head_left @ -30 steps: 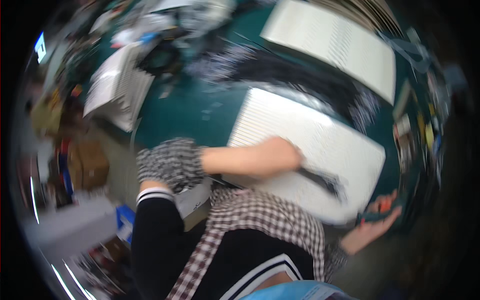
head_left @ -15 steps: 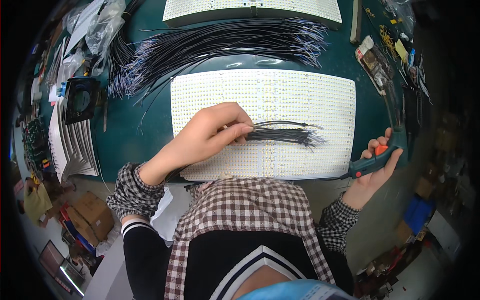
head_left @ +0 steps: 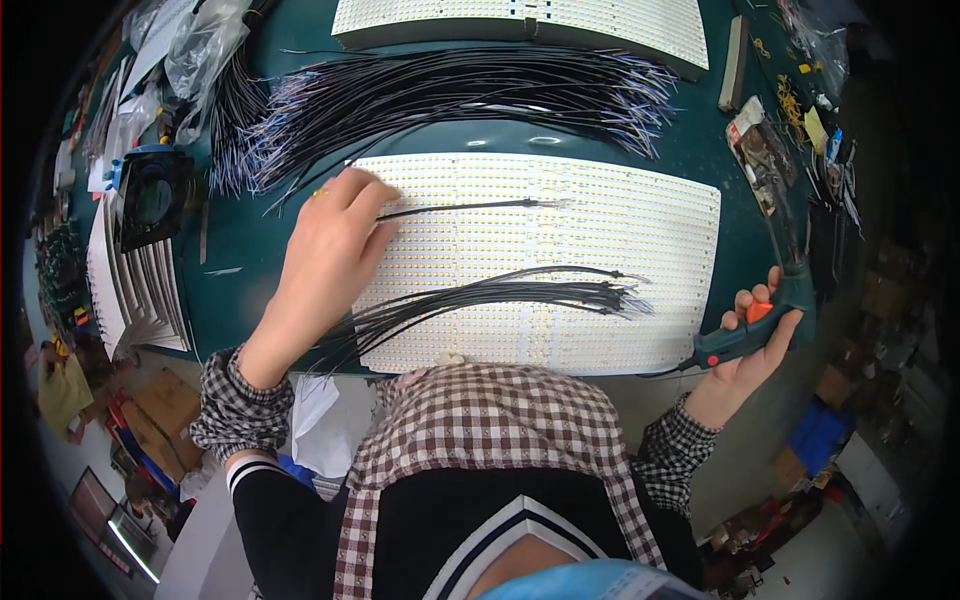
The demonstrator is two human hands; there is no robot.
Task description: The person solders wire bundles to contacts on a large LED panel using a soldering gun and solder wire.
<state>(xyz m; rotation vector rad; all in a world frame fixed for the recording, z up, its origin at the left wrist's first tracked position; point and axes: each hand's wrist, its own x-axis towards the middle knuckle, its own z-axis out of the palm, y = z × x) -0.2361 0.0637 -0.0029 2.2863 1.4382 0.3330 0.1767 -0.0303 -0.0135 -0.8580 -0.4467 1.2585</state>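
My left hand [head_left: 335, 240] is over the left part of a white LED panel [head_left: 640, 230], fingers closed on a single black cable [head_left: 460, 207]. That cable stretches rightward across the panel to its bare wire end. Nearer me, a small bundle of black cables [head_left: 500, 292] lies across the panel, untouched, its stripped ends to the right. My right hand [head_left: 755, 345] is wrapped round the handle of a green soldering gun [head_left: 745, 330] with an orange-red trigger, just off the panel's right edge. Its barrel points away from me, toward the dark brown block.
Behind the panel lies a large heap of black cables [head_left: 460, 95], with a stack of LED panels [head_left: 600, 25] beyond. To the left are a black-framed device [head_left: 155, 198] and stacked white sheets [head_left: 135, 290]. A dark brown block [head_left: 760, 155] sits on the green table [head_left: 235, 300].
My left hand has let go of the cable bundle and moved up and left, now gripping one cable. The bundle stays on the panel. My right hand still holds the soldering gun, nearly unmoved.
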